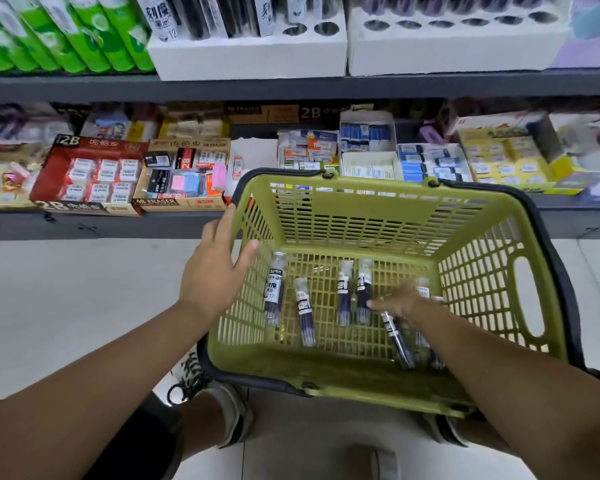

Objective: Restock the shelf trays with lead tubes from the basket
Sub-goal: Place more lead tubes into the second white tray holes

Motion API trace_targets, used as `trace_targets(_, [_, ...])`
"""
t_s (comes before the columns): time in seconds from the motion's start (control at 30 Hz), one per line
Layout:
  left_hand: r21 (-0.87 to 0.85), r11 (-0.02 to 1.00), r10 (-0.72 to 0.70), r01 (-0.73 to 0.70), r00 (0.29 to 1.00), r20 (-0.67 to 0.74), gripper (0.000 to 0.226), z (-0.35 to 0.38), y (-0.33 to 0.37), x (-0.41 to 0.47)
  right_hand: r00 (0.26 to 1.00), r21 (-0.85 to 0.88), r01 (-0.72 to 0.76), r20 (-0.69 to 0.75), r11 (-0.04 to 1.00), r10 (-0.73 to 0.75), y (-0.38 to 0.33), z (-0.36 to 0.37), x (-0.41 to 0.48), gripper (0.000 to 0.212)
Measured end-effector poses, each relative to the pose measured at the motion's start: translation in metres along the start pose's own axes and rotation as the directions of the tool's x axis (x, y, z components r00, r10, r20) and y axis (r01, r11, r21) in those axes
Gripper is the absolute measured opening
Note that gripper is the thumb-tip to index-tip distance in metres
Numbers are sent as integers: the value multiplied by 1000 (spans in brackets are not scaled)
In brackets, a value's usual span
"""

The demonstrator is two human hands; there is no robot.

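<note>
Basket (361, 220), green plastic, before stationery shelf | lead tubes (343, 292) lying on its floor | left hand (215, 271) flat-fingered at left rim | right hand (400, 301) among tubes, grip unclear | white trays (250, 57) above.

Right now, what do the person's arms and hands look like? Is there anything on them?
The left forearm and the right forearm are bare, with no sleeves in view. The left hand and the right hand wear no gloves, and I see no watch, bracelet or ring. The right hand is a bit blurred, so something small could be missed.
</note>
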State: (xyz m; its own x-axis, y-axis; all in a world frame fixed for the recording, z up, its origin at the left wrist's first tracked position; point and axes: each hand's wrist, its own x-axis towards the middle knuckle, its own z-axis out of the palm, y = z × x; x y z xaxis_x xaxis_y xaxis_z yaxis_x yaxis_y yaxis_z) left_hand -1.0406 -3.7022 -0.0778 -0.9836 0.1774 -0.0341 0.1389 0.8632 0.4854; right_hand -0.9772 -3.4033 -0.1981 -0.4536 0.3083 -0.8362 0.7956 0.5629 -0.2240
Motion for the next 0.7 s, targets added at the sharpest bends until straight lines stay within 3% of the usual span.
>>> trace_targets(0.13, [-8, 1000, -2, 2, 1000, -8, 66, 0, 1, 0, 999, -45, -40, 0, 998, 40, 3, 10, -2, 70])
trace_targets(0.23, [0, 1000, 11, -11, 1000, -10, 66, 1, 0, 0, 999, 230, -43, 9, 972, 42, 0, 7, 3, 58])
trace_targets(0.3, [2, 1000, 13, -13, 1000, -11, 66, 1, 0, 1, 1000, 438, 10, -22, 899, -1, -10, -1, 4, 50])
trace_targets(0.4, [7, 1000, 9, -9, 1000, -18, 65, 1, 0, 1, 995, 539, 82, -90, 839, -39, -31, -2, -1, 60])
trace_targets(0.57, [11, 1000, 18, -17, 1000, -25, 65, 2, -1, 1, 990, 468, 132, -100, 874, -96, -64, 29, -9, 93])
trace_targets(0.7, [19, 1000, 20, -19, 999, -25, 66, 3, -3, 2, 980, 420, 197, -121, 886, -161, -84, 60, -9, 95])
